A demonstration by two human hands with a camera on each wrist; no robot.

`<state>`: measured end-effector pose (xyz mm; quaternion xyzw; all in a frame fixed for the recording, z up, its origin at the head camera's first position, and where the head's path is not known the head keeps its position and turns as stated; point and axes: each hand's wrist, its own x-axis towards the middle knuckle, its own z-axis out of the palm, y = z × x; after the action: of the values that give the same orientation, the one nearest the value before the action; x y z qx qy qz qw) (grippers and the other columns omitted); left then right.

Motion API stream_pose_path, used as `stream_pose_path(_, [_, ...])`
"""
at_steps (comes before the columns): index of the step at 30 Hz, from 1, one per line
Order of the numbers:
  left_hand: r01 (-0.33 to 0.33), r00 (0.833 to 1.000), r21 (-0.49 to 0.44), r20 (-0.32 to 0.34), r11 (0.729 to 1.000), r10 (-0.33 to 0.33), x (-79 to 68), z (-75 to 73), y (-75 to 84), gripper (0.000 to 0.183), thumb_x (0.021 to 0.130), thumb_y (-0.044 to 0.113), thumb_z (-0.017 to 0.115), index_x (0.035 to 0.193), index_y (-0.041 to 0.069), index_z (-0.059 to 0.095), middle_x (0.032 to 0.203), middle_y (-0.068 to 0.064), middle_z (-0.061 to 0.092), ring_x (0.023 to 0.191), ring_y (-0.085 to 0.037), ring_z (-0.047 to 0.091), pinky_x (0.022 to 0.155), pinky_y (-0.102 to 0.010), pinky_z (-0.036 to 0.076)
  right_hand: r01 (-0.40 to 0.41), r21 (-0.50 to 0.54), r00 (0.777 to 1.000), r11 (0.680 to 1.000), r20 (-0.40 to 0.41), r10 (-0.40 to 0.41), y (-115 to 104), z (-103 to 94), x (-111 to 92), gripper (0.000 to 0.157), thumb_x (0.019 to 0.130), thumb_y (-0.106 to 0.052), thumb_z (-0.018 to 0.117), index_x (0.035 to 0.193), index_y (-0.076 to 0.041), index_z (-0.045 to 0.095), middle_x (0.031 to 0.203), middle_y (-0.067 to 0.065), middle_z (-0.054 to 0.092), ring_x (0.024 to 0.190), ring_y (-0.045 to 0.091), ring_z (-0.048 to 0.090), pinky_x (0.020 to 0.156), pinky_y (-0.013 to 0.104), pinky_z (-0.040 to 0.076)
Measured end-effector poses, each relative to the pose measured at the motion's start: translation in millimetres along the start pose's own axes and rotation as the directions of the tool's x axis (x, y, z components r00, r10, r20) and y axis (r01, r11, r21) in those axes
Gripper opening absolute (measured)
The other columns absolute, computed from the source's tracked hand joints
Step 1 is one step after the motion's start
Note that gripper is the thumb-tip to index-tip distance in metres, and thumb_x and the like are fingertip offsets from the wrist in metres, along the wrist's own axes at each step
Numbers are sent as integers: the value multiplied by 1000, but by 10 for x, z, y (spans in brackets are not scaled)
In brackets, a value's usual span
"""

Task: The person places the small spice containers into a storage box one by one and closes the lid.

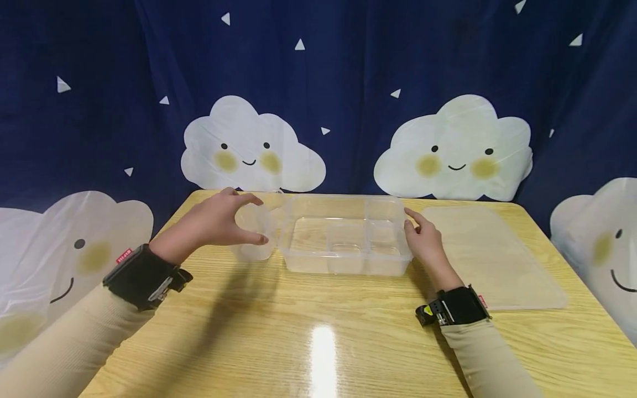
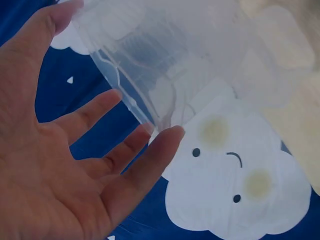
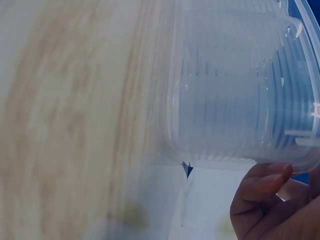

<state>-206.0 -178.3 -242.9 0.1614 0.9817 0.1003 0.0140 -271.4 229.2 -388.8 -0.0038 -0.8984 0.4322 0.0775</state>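
A clear plastic box (image 1: 323,264) with inner compartments stands on the table. At its right end my right hand (image 1: 425,237) grips the rim with bent fingers, and the right wrist view shows that hand (image 3: 272,200) at a corner of the ribbed box (image 3: 225,100). On the left, my left hand (image 1: 214,218) spans a smaller clear container (image 1: 255,251) between thumb and fingers, beside the box. In the left wrist view the spread fingertips of the left hand (image 2: 85,165) meet the edge of clear plastic (image 2: 165,65). Blur and transparency hide its full shape.
A flat translucent sheet or lid (image 1: 492,260) lies on the wooden table (image 1: 278,331) to the right. Behind the table hangs a dark blue curtain (image 1: 348,72) with white smiling clouds. Black straps with small cameras sit on both wrists.
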Motion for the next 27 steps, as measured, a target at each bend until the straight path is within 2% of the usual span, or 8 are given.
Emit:
stream_pose_path(10, [-1,999,-62,-45,998,-1,360,-11,286,83,78,58,80,146,19,55,139,-22,51,122,-36,55,89,-55,51,-20,-8,1000,1000,-12,20,0,-3,21,49,108,-22,41,155,-10,42,61,1,40,56,16,40,52,29,37])
stream_pose_path(15, [-1,999,-94,-54,996,-4,540,31,447,84,77,59,80,147,21,53,141,-20,49,117,-33,56,88,-52,52,-22,-3,1000,1000,-17,22,-13,-5,32,49,108,-23,40,155,-11,42,60,0,39,56,16,40,52,29,37])
stream_pose_path(21, [-5,999,-97,-39,995,1,745,177,549,84,77,61,80,148,24,52,140,-17,48,115,-30,57,85,-49,53,-29,-1,999,1000,-15,29,-18,-8,18,49,108,-23,40,155,-11,42,61,1,40,57,16,42,54,29,38])
stream_pose_path(27, [-8,999,-91,-32,996,6,826,343,583,85,77,61,81,148,24,53,136,-16,50,116,-30,57,86,-48,53,-34,9,999,999,-22,34,-24,-4,0,48,108,-22,41,155,-11,43,62,1,41,59,16,43,54,29,38])
